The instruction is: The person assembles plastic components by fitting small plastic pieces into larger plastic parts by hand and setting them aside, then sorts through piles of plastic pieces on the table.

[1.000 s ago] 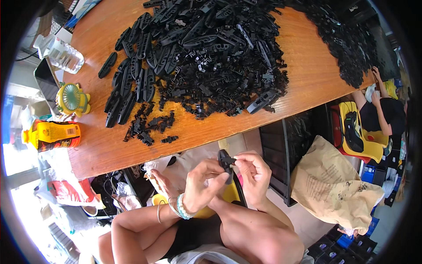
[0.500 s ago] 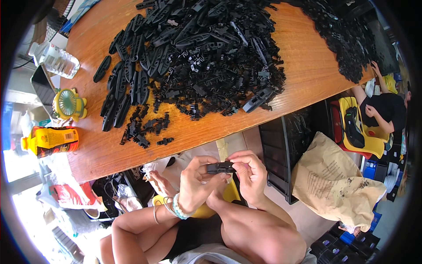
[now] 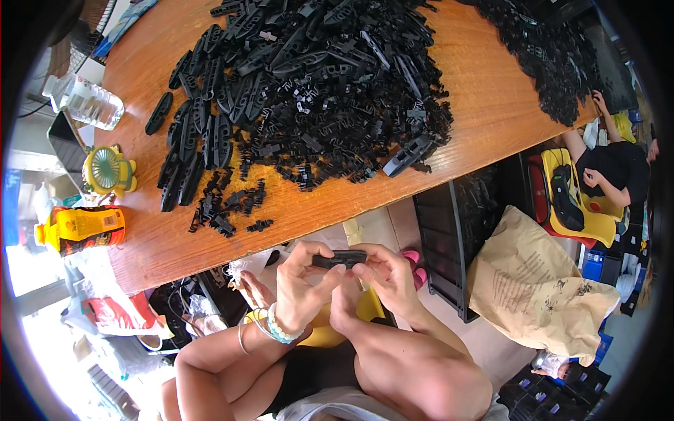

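Both hands meet below the near edge of the wooden table point(image 3: 484, 91), over the person's lap. The left hand point(image 3: 298, 291) and the right hand point(image 3: 390, 277) share one small black plastic part point(image 3: 339, 259), held level between them: the left grip pinches its left end with thumb and fingers curled over the top, and the right grip clasps its right end with the fingers wrapped beneath. The part sits clear of the table, just in front of its edge. A beaded bracelet point(image 3: 281, 330) circles the left wrist. On the table above lies a large heap of black plastic parts point(image 3: 323, 77), with a row of longer flat pieces point(image 3: 193, 147) to its left and a few small loose clips point(image 3: 225, 210) near the edge. Farther left stand a clear water bottle point(image 3: 86, 103), a small yellow-green fan point(image 3: 107, 170) and a yellow bottle point(image 3: 83, 229) lying on its side. A black crate point(image 3: 456, 231) and a brown paper sack point(image 3: 540, 281) rest on the floor to the right.
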Demonstrator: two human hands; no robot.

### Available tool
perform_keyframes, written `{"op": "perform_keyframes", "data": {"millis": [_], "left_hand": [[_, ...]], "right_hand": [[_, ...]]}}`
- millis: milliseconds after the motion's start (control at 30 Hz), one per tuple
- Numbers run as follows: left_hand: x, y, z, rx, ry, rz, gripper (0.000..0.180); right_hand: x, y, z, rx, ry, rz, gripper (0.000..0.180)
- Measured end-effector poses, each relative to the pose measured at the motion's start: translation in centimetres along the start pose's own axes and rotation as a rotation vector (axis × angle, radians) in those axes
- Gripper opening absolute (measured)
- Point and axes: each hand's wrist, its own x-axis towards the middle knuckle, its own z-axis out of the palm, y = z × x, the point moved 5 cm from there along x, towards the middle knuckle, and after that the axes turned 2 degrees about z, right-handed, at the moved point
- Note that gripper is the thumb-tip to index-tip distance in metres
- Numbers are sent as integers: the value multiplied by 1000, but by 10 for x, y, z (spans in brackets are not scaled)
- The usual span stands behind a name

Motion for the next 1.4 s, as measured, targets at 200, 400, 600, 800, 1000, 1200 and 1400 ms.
{"op": "perform_keyframes", "data": {"millis": [200, 400, 600, 800, 1000, 1200, 1400], "left_hand": [[-1, -3, -9, 61, -8, -85, 27], [-26, -44, -63, 284, -9, -180, 64], [-70, -14, -93, 785, -438, -156, 43], [-72, -19, -148, 817, -401, -150, 45], [-73, -28, -192, 1095, -603, -345, 37], [-59, 9, -173, 930, -514, -725, 30], [-16, 49, -55, 748, -739, -546, 38]], "right_hand": [[0, 14, 7, -79, -41, 46, 27], [10, 33, 25, -149, -53, -8, 34], [9, 78, -28, -342, 119, -191, 30], [-86, 154, -149, -878, 254, -15, 17], [-204, 273, -193, -926, 225, 566, 33], [-233, 297, -163, -393, 392, 729, 50], [-245, 294, -143, -140, 539, 521, 49]]}}
